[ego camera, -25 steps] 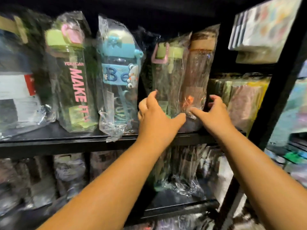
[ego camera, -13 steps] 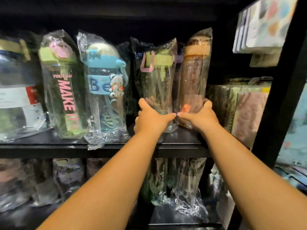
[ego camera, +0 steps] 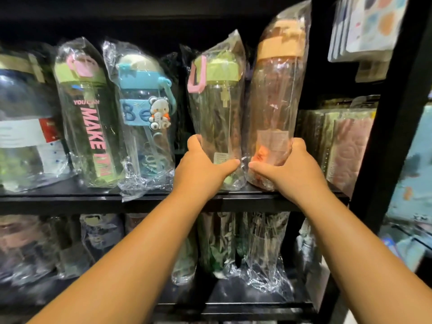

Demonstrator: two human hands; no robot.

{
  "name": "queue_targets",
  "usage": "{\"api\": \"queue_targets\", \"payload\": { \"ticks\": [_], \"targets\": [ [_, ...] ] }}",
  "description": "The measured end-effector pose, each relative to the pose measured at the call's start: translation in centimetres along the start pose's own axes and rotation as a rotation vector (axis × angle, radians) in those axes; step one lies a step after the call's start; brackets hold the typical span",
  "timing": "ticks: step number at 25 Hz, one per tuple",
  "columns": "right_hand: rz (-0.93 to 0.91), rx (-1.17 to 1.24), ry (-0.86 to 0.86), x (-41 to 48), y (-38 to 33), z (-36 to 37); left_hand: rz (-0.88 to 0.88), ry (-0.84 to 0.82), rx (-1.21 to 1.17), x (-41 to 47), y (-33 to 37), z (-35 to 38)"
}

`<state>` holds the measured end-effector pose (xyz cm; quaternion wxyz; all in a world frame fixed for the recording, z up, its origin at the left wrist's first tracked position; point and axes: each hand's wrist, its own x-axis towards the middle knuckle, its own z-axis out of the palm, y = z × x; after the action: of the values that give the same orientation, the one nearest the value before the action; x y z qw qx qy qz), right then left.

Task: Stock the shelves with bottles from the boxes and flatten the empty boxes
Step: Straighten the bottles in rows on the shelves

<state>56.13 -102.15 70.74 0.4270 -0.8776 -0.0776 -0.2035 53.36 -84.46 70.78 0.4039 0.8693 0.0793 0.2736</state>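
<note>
The left hand (ego camera: 201, 169) grips the green-lid bottle (ego camera: 217, 108); the right hand (ego camera: 292, 169) grips the orange-lid bottle (ego camera: 275, 101). Both bottles stand touching at the front edge of the shelf (ego camera: 70, 199). Along that edge is a gap, then a blue bottle (ego camera: 142, 127).

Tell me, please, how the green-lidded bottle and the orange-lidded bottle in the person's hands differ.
The green-lidded bottle has a pink loop on its lid; the orange-lidded bottle shows no loop. The green-lidded bottle looks clear, the orange-lidded bottle pinkish and taller. The left hand grips the first, the right hand the second. Both are bagged in clear plastic, side by side on the black shelf.
</note>
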Motion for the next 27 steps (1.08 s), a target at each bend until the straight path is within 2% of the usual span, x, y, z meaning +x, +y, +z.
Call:
{"api": "queue_targets", "payload": {
  "ticks": [10, 12, 14, 16, 18, 20, 22, 27],
  "targets": [
    [-0.073, -0.080, 0.086, -1.5, 1.2, 1.0, 0.092, 0.117, 0.084, -2.5, -0.8, 0.5],
    [-0.120, 0.056, 0.155, -3.5, 1.9, 1.0, 0.199, 0.187, -0.037, -4.8, -1.8, 0.5],
    [-0.252, 0.243, 0.321, -7.1, 3.7, 1.9, 0.358, 0.299, -0.170, -8.2, -4.0, 1.0],
    [-0.332, 0.312, 0.425, -11.3, 6.6, 3.9, 0.436, 0.326, -0.193, -11.8, -7.3, 2.7],
    [-0.222, 0.308, 0.324, -14.0, 10.4, 6.5, 0.327, 0.197, -0.213, -14.2, -10.4, 5.2],
    [0.022, 0.252, 0.110, -15.1, 13.7, 9.1, 0.105, 0.059, -0.221, -15.3, -12.9, 8.2],
    [0.212, 0.172, -0.038, -14.7, 16.2, 11.1, -0.091, -0.011, -0.200, -15.2, -15.0, 10.9],
    [0.314, 0.146, -0.071, -11.0, 19.4, 14.8, -0.289, -0.035, -0.150, -14.4, -18.8, 15.2]
  ]
}}
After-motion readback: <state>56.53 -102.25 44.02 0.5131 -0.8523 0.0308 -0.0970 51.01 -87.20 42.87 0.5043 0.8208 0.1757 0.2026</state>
